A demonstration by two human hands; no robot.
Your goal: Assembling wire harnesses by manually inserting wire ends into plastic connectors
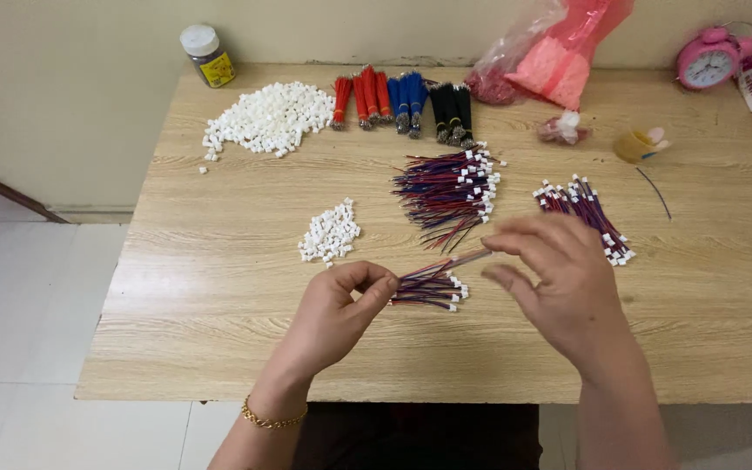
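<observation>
My left hand (334, 315) pinches one end of a small bundle of red, blue and black wires with white plug ends (433, 290), low over the wooden table (219, 287). My right hand (559, 283) is beside it, thumb and finger closed on a single wire (463, 259) drawn out from the bundle. A small heap of white plastic connectors (330, 231) lies just beyond my left hand.
A larger heap of white connectors (265, 117) lies at the back left. Red, blue and black wire bunches (402, 103) stand at the back. Two piles of finished wires (450, 187) (587, 213), pink plastic bags (559, 52), a pink clock (708, 59) and a jar (207, 54).
</observation>
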